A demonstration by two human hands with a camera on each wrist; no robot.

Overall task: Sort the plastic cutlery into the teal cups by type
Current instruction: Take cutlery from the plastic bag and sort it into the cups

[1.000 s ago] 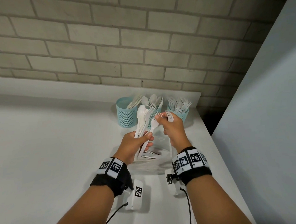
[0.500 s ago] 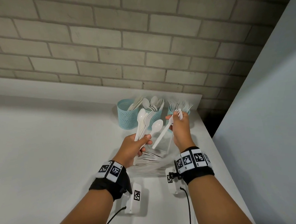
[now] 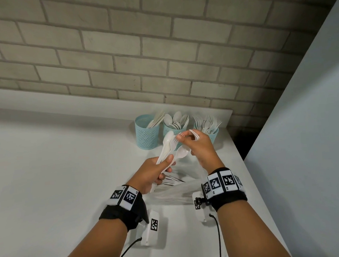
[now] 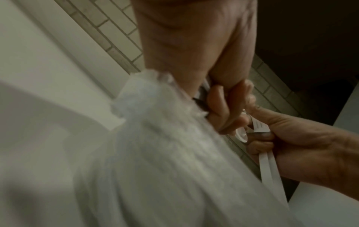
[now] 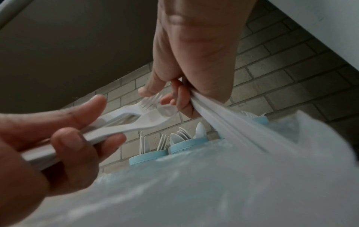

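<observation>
My left hand (image 3: 162,165) grips a bundle of white plastic cutlery (image 3: 166,148) upright over the counter, mixed spoons and forks. My right hand (image 3: 187,140) keeps a spoon (image 3: 182,152) and other white pieces tucked in its palm. Its thumb and forefinger pinch the tines of a fork (image 5: 150,102) in the bundle (image 5: 136,121). Three teal mesh cups stand by the wall: the left cup (image 3: 147,133) with knives, the middle cup (image 3: 169,129) with spoons, the right cup (image 3: 214,134) with forks. In the left wrist view, white handles (image 4: 270,169) hang from the right hand (image 4: 303,145).
A clear plastic bag (image 3: 177,190) with more white cutlery lies crumpled on the white counter (image 3: 59,173) under my hands. A brick wall (image 3: 161,60) is right behind the cups. The counter's right edge runs along a pale panel (image 3: 303,141).
The right hand had pulled a spoon out to the right; now it is back at the bundle with the spoon in its palm, fingertips on a fork's tines. The left hand stayed put.
</observation>
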